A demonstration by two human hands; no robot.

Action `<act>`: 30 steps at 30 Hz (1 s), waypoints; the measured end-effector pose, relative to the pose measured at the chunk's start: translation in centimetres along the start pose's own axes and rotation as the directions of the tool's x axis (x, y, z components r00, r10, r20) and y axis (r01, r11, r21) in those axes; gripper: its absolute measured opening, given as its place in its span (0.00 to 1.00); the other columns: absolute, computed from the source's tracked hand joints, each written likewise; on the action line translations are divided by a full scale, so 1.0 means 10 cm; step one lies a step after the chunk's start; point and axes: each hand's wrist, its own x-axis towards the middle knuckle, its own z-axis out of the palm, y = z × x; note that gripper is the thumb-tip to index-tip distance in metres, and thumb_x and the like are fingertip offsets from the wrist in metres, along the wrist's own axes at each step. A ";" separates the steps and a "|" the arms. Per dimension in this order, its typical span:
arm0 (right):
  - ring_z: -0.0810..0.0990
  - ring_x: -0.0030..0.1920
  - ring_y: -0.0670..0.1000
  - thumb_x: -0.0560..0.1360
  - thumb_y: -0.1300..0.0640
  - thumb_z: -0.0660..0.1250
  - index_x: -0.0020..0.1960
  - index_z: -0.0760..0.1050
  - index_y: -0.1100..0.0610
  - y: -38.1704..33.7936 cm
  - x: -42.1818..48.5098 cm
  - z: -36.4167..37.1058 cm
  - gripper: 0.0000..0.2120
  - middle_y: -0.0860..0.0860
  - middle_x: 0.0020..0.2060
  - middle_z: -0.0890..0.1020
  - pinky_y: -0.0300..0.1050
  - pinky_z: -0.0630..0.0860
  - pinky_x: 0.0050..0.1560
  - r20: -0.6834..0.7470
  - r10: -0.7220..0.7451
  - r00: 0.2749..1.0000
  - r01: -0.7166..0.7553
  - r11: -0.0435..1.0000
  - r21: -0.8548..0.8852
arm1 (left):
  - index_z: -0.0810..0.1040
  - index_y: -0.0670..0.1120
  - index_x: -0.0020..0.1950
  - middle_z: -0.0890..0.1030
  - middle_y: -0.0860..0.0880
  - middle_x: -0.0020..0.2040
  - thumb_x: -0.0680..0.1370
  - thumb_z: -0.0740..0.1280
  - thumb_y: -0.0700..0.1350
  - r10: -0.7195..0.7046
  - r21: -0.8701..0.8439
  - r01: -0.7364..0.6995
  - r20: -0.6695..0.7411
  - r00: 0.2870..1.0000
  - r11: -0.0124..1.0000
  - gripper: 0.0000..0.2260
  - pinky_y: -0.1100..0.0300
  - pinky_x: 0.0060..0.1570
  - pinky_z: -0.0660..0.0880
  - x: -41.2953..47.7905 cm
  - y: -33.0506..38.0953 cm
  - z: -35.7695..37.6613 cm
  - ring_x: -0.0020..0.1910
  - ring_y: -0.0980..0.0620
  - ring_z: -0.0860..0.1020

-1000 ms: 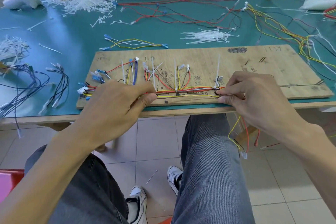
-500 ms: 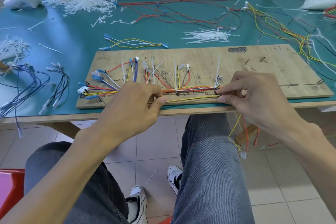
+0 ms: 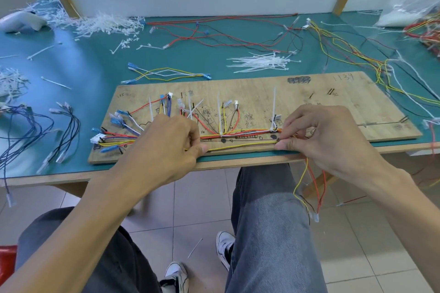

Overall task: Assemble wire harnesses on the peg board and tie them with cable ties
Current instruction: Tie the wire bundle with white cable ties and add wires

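- Pinching one end of a thin yellow wire (image 3: 240, 147) with the left hand (image 3: 166, 147), thumb and fingers curled tight on it.
- Pinching the other end with the right hand (image 3: 326, 140), fingertips squeezed together on it.
- Stretching that wire straight along the near edge of the flat wooden board (image 3: 262, 93).
- Showing a bright bundle (image 3: 238, 132) of red, orange and white wires just behind it, with thin white plastic ties (image 3: 274, 102) standing up.
- Showing a loose pile (image 3: 262, 63) of white ties farther back on the smooth green table (image 3: 95, 64).
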 end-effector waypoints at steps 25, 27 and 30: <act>0.85 0.47 0.53 0.70 0.52 0.83 0.33 0.82 0.48 0.95 1.98 -0.14 0.12 0.52 0.40 0.87 0.48 0.83 0.52 -0.184 0.414 0.892 -0.437 0.893 -0.107 | 0.74 0.55 0.40 0.76 0.53 0.40 0.77 0.71 0.60 -0.173 0.281 0.169 -0.010 0.985 0.945 0.13 0.55 0.38 0.67 0.05 0.27 -0.05 0.46 0.49 0.76; 0.85 0.45 0.50 0.69 0.54 0.83 0.35 0.84 0.49 0.99 1.96 -0.18 0.09 0.50 0.37 0.87 0.46 0.81 0.49 -0.196 0.418 0.887 -0.435 0.899 -0.052 | 0.74 0.55 0.39 0.76 0.53 0.39 0.77 0.72 0.60 -0.180 0.270 0.174 -0.002 0.984 0.947 0.13 0.55 0.38 0.67 0.06 0.26 -0.04 0.46 0.49 0.77; 0.84 0.39 0.46 0.69 0.56 0.83 0.39 0.87 0.51 1.00 1.90 -0.23 0.06 0.49 0.35 0.86 0.45 0.81 0.46 -0.235 0.412 0.880 -0.414 0.909 0.044 | 0.74 0.55 0.39 0.77 0.52 0.39 0.76 0.72 0.60 -0.186 0.263 0.177 0.007 0.983 0.948 0.13 0.55 0.38 0.69 0.06 0.26 -0.03 0.46 0.49 0.77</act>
